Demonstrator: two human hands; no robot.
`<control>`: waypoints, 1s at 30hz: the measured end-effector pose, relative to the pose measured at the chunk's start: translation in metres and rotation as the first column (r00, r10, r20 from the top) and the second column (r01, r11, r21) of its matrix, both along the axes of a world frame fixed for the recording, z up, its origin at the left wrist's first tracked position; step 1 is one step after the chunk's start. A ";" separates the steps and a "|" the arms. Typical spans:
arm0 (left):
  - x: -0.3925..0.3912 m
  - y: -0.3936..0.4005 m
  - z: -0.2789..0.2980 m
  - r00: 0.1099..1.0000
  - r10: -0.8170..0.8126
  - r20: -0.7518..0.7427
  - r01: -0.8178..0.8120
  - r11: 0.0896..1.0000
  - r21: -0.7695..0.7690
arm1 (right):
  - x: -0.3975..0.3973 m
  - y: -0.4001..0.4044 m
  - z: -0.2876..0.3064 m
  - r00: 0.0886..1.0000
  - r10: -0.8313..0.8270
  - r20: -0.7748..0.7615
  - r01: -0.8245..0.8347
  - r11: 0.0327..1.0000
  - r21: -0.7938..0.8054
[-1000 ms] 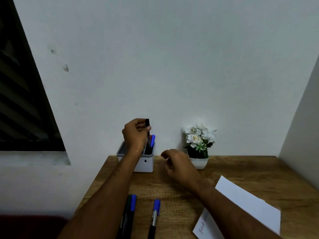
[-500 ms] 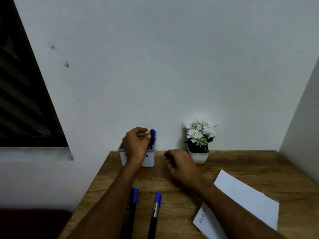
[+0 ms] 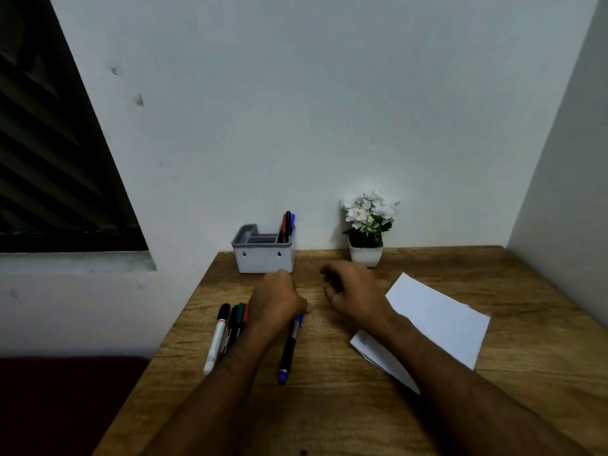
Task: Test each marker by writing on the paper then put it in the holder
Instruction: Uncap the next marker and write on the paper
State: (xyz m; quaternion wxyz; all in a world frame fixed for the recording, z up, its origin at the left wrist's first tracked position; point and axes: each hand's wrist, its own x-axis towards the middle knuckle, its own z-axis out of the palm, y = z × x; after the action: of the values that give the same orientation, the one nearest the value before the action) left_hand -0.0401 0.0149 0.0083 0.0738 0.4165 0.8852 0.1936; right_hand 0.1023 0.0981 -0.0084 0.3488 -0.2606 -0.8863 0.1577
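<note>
The left hand (image 3: 278,302) is lying over the blue marker (image 3: 289,352) on the table (image 3: 329,406), though whether its fingers are gripping it I cannot tell. The right hand (image 3: 353,292) is resting loosely curled and holding nothing, beside the paper (image 3: 437,319). Three markers are standing in the holder (image 3: 263,258).

Just 1 cam, worn on the head. It looks fwd and down over both arms at the desk (image 3: 329,406) and the wall (image 3: 329,110) behind it. It sits close: arms fill the bottom, the left hand (image 3: 279,301) and right hand (image 3: 355,294) are mid pic. Past the fingertips stands the holder (image 3: 263,258) at the wall. Wide lens, so edges bend. No 2nd view to share w/.
</note>
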 end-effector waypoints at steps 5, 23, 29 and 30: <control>0.019 -0.010 0.000 0.997 -0.004 -0.078 0.001 1.000 -0.031 | 0.015 -0.010 -0.003 1.000 -0.004 0.007 0.004 0.999 -0.047; 0.049 0.016 0.054 0.476 -0.192 0.858 -0.362 0.846 0.390 | 0.037 -0.026 0.027 0.992 -0.055 -0.112 -0.027 0.779 -0.626; 0.042 0.033 0.038 0.425 -0.115 0.898 -0.559 0.746 0.361 | 0.052 -0.022 0.037 0.992 -0.128 -0.007 0.067 0.561 -0.825; 0.027 0.034 0.037 0.441 -0.088 0.893 -0.606 0.705 0.369 | 0.059 -0.021 0.034 0.993 -0.114 0.003 0.060 0.500 -0.864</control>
State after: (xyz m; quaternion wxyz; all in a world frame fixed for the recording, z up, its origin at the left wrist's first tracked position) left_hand -0.0131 0.0493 0.0451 0.3248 0.1035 0.6520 0.6772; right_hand 0.1612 0.0773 0.0260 0.2044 -0.4394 -0.6660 0.5671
